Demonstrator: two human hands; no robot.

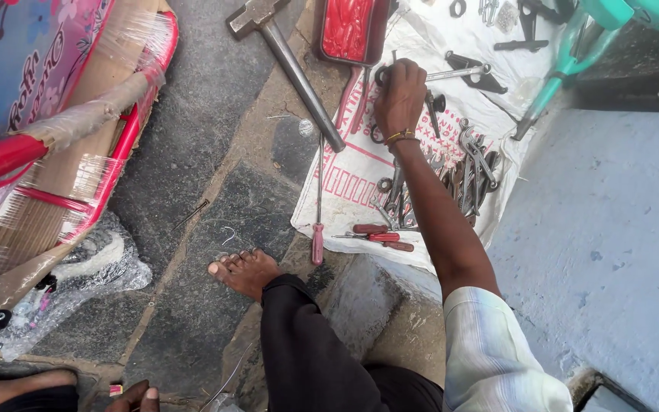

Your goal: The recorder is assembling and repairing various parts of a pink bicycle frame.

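My right hand (400,95) reaches out over a white sack cloth (348,183) spread on the stone ground. Its fingers are curled down on a shiny metal wrench (463,73) whose bar sticks out to the right. A thread band sits on the wrist. Just right of and below the hand lies a pile of spanners (470,172). A red tray (352,30) lies right above the hand. Only the fingertips of my left hand (135,397) show at the bottom edge, by my knee; what they hold is hidden.
A long hammer (291,65) lies left of the cloth. Red-handled screwdrivers (379,233) and another (317,244) lie near my bare foot (244,271). A red frame wrapped in cardboard and plastic (62,137) stands left; a teal frame (573,46) stands top right. A pale blue wall (612,229) is at right.
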